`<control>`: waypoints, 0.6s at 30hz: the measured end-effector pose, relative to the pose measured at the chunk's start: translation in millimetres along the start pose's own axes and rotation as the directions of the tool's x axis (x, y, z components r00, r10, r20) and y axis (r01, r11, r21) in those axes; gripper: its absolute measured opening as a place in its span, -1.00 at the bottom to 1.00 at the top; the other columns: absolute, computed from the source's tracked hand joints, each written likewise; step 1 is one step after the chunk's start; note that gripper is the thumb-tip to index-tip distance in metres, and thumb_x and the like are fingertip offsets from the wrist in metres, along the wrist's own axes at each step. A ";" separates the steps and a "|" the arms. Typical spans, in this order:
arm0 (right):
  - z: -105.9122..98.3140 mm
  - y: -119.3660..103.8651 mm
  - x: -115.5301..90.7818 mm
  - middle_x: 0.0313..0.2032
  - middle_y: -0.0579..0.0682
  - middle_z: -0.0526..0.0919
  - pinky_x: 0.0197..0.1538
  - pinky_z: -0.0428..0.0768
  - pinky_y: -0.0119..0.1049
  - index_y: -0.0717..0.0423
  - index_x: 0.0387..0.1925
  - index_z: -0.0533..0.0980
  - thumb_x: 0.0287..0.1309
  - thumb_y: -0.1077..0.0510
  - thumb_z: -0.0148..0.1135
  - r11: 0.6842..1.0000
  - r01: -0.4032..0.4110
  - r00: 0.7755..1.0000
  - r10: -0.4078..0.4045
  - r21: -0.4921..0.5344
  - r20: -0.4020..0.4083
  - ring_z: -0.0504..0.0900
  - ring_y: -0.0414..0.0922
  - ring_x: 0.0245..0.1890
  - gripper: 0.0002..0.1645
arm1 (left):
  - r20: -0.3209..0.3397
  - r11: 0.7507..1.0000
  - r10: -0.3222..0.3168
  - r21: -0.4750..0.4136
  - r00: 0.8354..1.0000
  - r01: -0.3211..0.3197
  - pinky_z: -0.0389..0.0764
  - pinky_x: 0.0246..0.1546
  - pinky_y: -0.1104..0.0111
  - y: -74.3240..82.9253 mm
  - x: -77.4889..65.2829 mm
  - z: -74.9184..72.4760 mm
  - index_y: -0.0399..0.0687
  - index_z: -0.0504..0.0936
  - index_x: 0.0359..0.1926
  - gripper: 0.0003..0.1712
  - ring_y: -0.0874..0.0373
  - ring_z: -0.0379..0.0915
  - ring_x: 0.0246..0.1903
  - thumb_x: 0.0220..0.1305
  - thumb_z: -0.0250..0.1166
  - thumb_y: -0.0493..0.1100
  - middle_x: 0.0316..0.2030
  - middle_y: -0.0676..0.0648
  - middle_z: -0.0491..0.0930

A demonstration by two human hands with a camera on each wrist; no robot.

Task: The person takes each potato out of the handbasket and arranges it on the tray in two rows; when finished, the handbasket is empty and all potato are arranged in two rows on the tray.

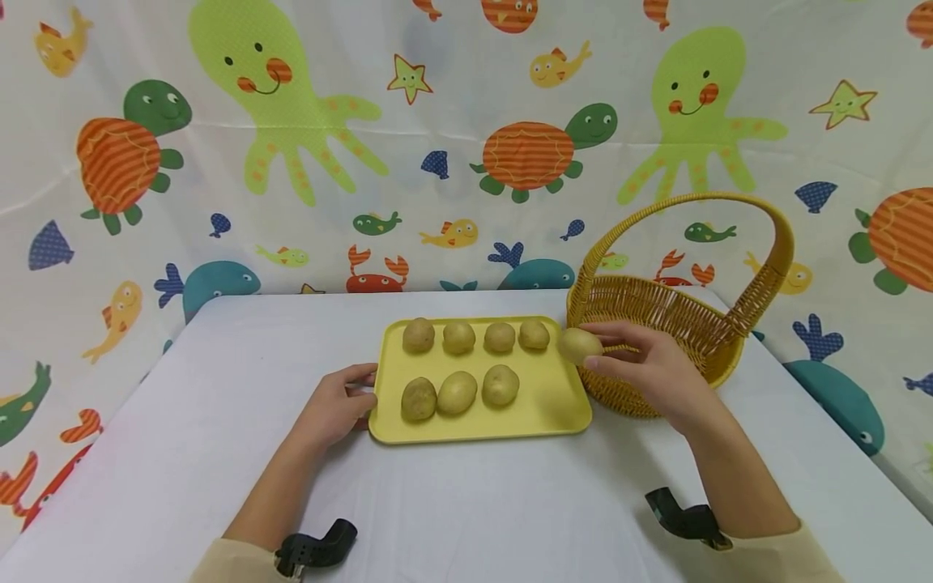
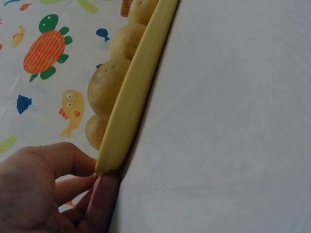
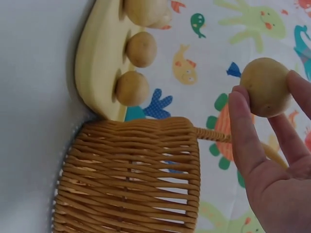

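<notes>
My right hand pinches a potato between thumb and fingertips. It holds the potato above the tray's right end, beside the basket's left rim. In the right wrist view this potato is raised above the basket's rim. At the left side, my left hand grips the edge of a yellow tray. The left wrist view has its fingers and thumb meeting at the tray's corner. On the tray lie several potatoes in two rows: a back row and a front row of three.
A brown wicker basket with a tall arched handle stands against the tray's right end. White cloth covers the table. Behind hangs a curtain printed with sea animals. Both wrists wear black straps.
</notes>
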State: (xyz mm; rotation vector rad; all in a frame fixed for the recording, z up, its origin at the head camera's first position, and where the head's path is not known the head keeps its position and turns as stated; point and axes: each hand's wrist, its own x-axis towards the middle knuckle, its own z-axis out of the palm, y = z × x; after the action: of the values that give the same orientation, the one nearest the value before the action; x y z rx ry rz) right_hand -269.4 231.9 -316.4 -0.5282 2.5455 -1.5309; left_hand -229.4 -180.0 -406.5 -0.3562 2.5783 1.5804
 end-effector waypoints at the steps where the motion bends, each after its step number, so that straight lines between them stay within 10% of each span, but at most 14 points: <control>1: 1.3 0.9 0.4 0.22 0.08 0.61 0.08 0.65 -0.45 0.01 0.29 0.56 0.30 -0.02 0.39 1.000 0.001 1.000 -0.001 0.004 0.009 0.62 0.07 0.17 -0.43 | 0.002 1.000 0.000 -0.002 1.000 0.000 0.75 -0.26 0.31 0.0 -0.2 0.2 -0.18 0.37 0.49 -0.26 0.03 0.56 -0.10 0.25 0.15 -0.33 0.23 -0.22 0.48; 18: 36.9 10.3 8.1 0.16 0.18 0.64 -0.15 0.67 -0.37 0.07 0.22 0.62 0.20 0.07 0.48 0.983 0.002 1.000 -0.006 -0.181 -0.021 0.71 -0.01 -0.06 -0.44 | 0.005 1.000 0.003 -0.017 1.000 -0.003 0.75 -0.25 0.30 -0.7 0.5 0.1 -0.18 0.38 0.48 -0.26 0.04 0.56 -0.10 0.24 0.15 -0.33 0.23 -0.21 0.48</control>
State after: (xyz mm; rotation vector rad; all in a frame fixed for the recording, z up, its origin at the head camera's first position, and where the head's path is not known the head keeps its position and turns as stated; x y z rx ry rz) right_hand -268.9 202.7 -342.5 -0.5395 2.7184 -1.3199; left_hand -229.8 -180.3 -407.3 -0.3488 2.5646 1.6028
